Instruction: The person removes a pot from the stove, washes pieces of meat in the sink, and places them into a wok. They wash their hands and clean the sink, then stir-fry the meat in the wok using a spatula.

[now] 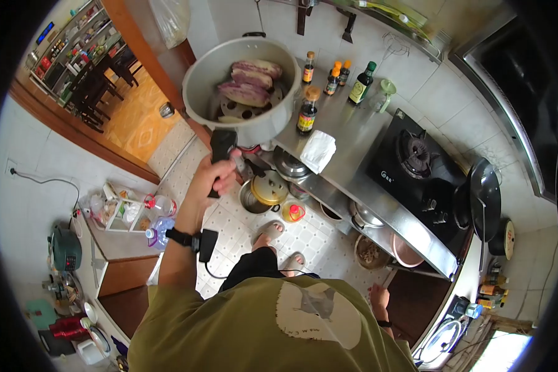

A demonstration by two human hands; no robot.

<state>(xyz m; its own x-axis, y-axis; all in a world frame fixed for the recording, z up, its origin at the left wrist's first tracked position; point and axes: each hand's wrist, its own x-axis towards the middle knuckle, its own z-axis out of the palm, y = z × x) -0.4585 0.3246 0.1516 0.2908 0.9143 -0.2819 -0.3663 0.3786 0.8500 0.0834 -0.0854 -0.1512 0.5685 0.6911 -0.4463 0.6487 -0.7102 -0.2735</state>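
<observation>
Gripping the pot handle point(222, 144) are left fingers point(225, 168); right fingers point(374, 290) unclear; stove lettering point(382, 177) blurred.

Btm-R window point(501, 354) glare, fisheye dist.

Olive-green T-shirt point(229, 328) up front, short sleeves point(175, 304)! Big pale rounded patch point(344, 328) on it, grey print point(318, 304) inside, small dark lettering point(299, 329) near. Down below: black shorts point(252, 269), pale open-toed slippers point(277, 228). Left hand point(212, 177) bare, black strap point(178, 237) round forearm, black box point(208, 246), thin dark cable point(212, 274). Right hand point(378, 297) bare, dark band point(384, 323) at wrist.
</observation>
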